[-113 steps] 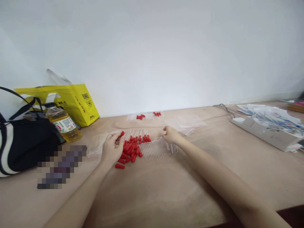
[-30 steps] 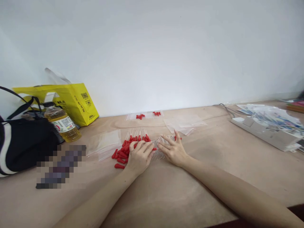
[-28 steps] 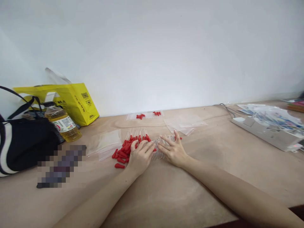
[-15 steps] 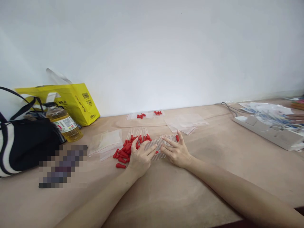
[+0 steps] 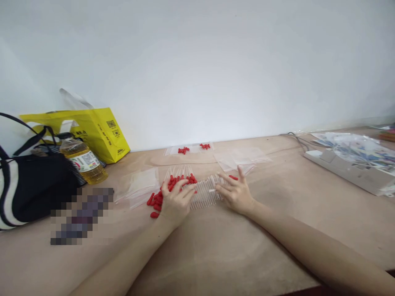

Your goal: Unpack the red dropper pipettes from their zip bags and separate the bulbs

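Observation:
My left hand (image 5: 176,202) is closed, with a small bit of a red rubber bulb (image 5: 195,192) showing at its fingertips. It hovers over the right side of a heap of red rubber bulbs (image 5: 154,214), hiding part of it. My right hand (image 5: 237,195) has its thumb and finger pinched at the end of a clear thin tube (image 5: 212,190), its other fingers spread. Between the hands lies a row of clear thin tubes (image 5: 202,199), side by side. Just beyond the right hand is another red bulb (image 5: 233,177). Several tubes with red bulbs (image 5: 191,177) lie behind the heap.
Clear plastic bags (image 5: 140,183) lie on the left, with more bags (image 5: 236,160) at the back. A bag with red bulbs (image 5: 184,150) is near the wall. Left stand an oil bottle (image 5: 84,162), yellow bag (image 5: 105,135) and black bag (image 5: 40,189). A white power strip (image 5: 342,172) is right.
My hands have moved apart, the left one leftward and the right one rightward. More of the tube row shows between them. Another person's hand at the far right has left the view.

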Demonstrator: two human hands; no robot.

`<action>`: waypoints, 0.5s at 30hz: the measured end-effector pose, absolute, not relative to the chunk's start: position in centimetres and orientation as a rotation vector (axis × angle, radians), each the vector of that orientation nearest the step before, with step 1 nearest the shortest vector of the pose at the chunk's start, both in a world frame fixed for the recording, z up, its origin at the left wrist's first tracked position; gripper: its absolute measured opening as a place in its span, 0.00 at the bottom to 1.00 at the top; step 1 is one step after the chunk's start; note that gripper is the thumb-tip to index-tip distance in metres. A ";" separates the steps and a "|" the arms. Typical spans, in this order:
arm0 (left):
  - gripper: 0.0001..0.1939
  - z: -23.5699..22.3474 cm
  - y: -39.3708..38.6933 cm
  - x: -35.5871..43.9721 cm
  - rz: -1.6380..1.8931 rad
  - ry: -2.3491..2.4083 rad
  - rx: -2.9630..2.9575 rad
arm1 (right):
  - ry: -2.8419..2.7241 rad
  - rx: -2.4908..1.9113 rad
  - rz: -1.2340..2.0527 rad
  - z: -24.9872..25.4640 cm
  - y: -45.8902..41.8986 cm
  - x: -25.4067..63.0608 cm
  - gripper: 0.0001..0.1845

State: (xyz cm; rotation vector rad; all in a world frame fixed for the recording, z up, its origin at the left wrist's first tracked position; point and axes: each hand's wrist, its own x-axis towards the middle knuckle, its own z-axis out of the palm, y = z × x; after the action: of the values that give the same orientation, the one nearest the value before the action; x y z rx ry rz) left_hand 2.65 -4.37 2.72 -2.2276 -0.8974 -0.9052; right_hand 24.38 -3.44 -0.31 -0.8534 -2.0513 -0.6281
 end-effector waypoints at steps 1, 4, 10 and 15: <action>0.10 3.0 -4.1 2.1 -0.916 -0.948 -2.193 | -2.005 -0.920 -0.591 -0.1 -3.4 24.6 0.09; 0.08 3.8 -3.5 0.7 -0.966 -1.103 -2.123 | -1.959 -1.104 -0.429 0.5 -3.1 24.7 0.10; 0.14 5.0 -2.1 -1.9 -1.048 -1.549 -2.184 | -2.089 -1.429 0.015 2.1 -1.3 22.8 0.12; 0.16 5.7 -0.5 -5.4 -1.061 -2.185 -2.174 | -2.100 -1.693 0.151 3.1 0.8 20.8 0.13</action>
State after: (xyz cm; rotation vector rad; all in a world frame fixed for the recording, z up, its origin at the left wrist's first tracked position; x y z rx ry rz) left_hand -5.42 -0.48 5.68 -2.1736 -2.1854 -1.0610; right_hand 20.81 0.83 3.11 -1.6933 -2.1005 0.1512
